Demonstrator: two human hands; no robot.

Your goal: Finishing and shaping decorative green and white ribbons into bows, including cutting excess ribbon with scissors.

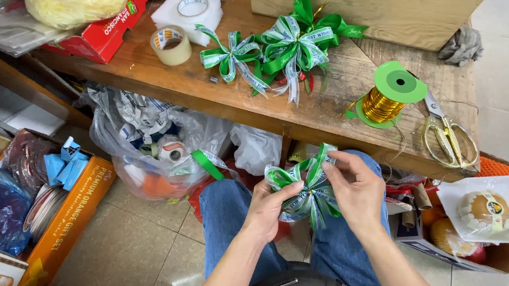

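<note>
A green-and-white ribbon bow (pixel 306 187) sits low in the centre of the frame, over the person's lap, with the left hand (pixel 270 207) and right hand (pixel 357 188) each pinching its loops in a closed grip. Above it on the wooden desk (pixel 202 89) lie finished bows (pixel 280 47), a gold ribbon spool (pixel 391 95), scissors (pixel 446 134) at right and a tape roll (pixel 170 45) at upper left.

Green-and-white striped ribbon bow (pixel 306 184), gold ribbon spool (pixel 391 93) with green ends.
</note>
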